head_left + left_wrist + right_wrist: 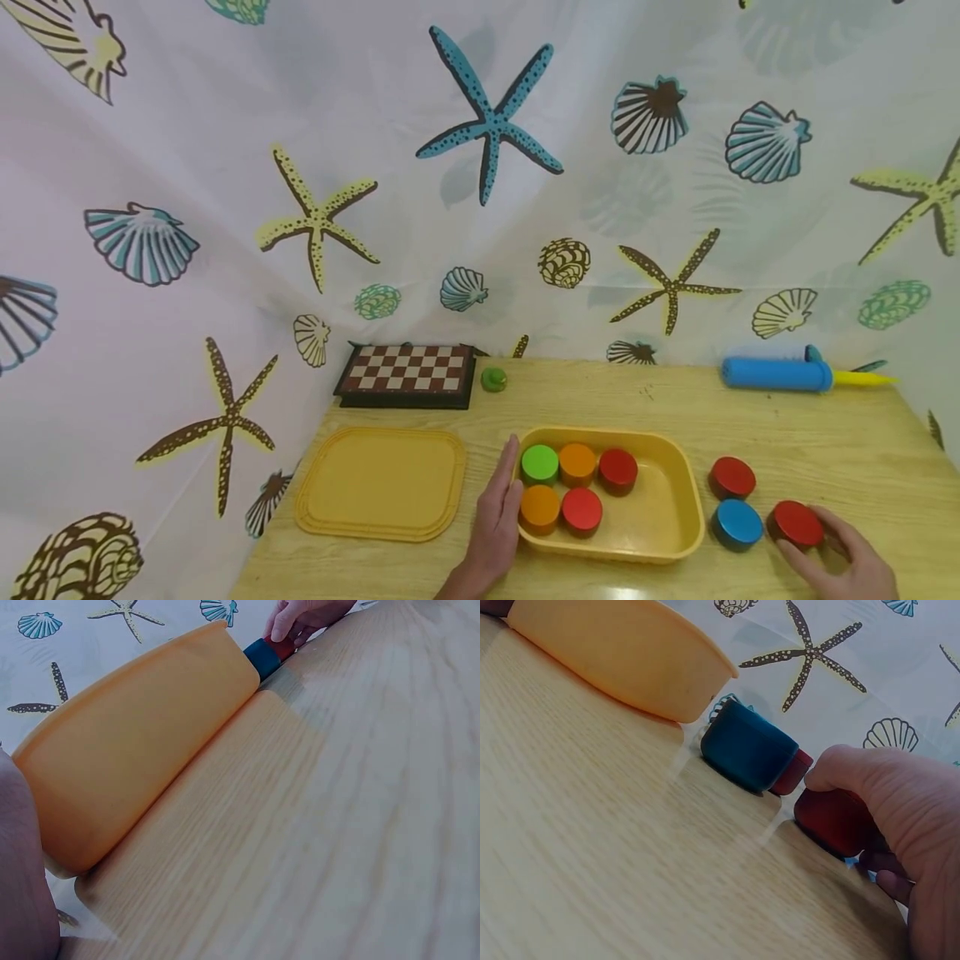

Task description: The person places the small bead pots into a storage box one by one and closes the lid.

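Note:
My left hand (491, 525) rests with straight fingers along the left wall of a yellow plastic tray (663, 517). Inside the tray sit several short cylinders: a green one (540, 463), two orange ones, with one orange cylinder (577, 463) in the back row, and two red ones, with one red cylinder (582, 511) in front. Right of the tray, my right hand (851, 558) holds another red cylinder (832, 819) between thumb and fingers, low at the tabletop. Beside it stand a blue cylinder (737, 523) and a further red cylinder (732, 477).
A flat yellow lid (381, 483) lies left of the tray. Behind it is a checkered board case (405, 375), with a small green figure (493, 380) next to it. A blue hand pump (777, 374) with a yellow nozzle lies at the back right, near the patterned curtain (585, 208).

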A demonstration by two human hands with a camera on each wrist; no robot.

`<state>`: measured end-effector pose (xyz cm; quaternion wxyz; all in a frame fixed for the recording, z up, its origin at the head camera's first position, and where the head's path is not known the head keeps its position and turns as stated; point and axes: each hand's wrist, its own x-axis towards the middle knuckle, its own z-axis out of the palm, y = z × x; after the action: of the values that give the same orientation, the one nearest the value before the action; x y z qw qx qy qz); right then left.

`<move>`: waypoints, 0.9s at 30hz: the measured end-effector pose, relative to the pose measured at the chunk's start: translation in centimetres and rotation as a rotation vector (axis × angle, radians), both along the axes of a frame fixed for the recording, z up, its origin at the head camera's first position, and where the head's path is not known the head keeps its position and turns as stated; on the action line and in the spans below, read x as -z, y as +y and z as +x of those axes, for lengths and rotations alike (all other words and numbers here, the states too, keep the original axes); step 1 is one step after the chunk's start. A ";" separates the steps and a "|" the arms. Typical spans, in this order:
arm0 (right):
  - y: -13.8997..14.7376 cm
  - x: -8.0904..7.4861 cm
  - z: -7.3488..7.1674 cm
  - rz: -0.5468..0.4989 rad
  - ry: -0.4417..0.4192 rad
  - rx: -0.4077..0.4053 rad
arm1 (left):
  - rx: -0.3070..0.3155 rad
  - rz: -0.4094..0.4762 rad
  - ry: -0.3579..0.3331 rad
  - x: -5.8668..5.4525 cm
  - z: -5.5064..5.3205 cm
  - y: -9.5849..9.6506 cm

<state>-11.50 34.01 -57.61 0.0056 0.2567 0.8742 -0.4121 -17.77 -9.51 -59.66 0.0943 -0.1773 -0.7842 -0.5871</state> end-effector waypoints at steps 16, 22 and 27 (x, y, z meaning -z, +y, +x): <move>-0.6 0.4 0.1 0.022 0.075 0.066 | -0.001 0.000 0.005 0.0 0.0 0.1; -0.8 0.6 0.2 0.035 0.097 0.084 | -0.001 0.003 0.017 0.2 -0.1 0.1; -0.9 0.7 0.1 0.039 0.117 0.101 | -0.003 0.001 0.023 0.3 -0.1 0.0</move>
<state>-11.40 33.09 -58.27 -0.0712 0.2763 0.8668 -0.4090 -17.85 -9.48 -60.00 0.1044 -0.1827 -0.7832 -0.5851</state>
